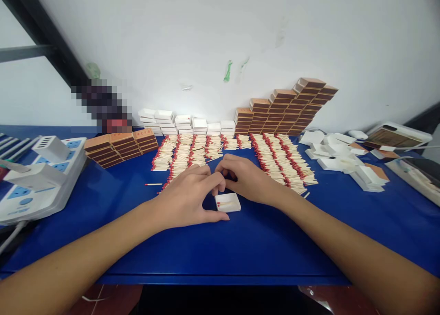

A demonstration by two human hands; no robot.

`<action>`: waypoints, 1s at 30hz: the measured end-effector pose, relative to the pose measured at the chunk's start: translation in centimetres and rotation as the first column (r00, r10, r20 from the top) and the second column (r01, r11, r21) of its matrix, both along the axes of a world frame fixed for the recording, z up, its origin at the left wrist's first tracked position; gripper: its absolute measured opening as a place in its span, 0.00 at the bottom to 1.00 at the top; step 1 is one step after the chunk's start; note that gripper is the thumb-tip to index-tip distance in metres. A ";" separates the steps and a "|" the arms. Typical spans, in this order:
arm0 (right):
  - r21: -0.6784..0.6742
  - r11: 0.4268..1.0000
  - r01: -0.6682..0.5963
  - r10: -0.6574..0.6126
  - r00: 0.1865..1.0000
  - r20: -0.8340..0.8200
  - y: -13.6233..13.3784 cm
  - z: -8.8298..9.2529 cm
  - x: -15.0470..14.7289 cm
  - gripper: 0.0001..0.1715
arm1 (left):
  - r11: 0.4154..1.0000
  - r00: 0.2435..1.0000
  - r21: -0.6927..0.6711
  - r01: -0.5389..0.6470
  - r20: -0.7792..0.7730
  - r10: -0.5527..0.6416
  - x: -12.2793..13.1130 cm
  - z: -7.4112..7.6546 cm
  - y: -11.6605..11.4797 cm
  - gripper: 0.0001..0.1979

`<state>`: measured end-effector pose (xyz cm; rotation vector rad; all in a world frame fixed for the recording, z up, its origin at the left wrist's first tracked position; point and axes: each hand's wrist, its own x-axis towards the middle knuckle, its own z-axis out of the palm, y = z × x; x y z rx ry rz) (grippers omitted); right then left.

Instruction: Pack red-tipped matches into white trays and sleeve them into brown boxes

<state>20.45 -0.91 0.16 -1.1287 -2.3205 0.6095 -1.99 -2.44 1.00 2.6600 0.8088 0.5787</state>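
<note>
A small white matchbox tray (228, 202) lies on the blue table (261, 241) with a couple of red-tipped matches in it. My left hand (189, 198) curls beside the tray, its thumb along the tray's front-left corner and its fingertips pinched at the back. My right hand (245, 177) rests just behind the tray, fingers bent and meeting the left fingertips; what they pinch is hidden. Rows of red-tipped matches (206, 152) lie spread out behind both hands.
Brown matchbox sleeves (288, 109) are stacked against the wall at the right, more brown sleeves (120, 146) at the left. White trays (185, 122) line the wall, loose trays (343, 161) lie right. A power strip (37, 177) sits at the left. One stray match (153, 184).
</note>
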 end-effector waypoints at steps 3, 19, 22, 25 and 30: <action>-0.025 1.000 -0.002 0.003 0.999 0.040 0.0 0.0 -0.4 0.08 | 1.000 1.000 0.022 0.009 -0.008 -0.009 0.0 0.0 0.0 0.25; 0.139 0.990 0.024 -0.069 0.942 0.327 -1.3 2.5 2.2 0.07 | 0.995 0.995 0.040 -0.096 0.020 0.095 -0.5 -0.6 2.2 0.28; 0.181 0.983 -0.040 -0.034 0.923 0.384 -2.1 1.7 0.8 0.05 | 0.994 0.995 0.036 -0.098 0.015 0.098 -0.5 -0.5 2.1 0.27; 0.149 0.987 -0.063 0.008 0.939 0.344 -2.2 1.5 0.5 0.04 | 0.995 0.996 0.028 -0.093 0.005 0.093 -0.5 -0.4 2.0 0.25; 0.071 0.997 -0.010 -0.009 0.966 0.257 -1.7 2.2 2.1 0.07 | 0.995 0.996 0.048 -0.085 0.008 0.084 -0.4 -0.4 1.9 0.26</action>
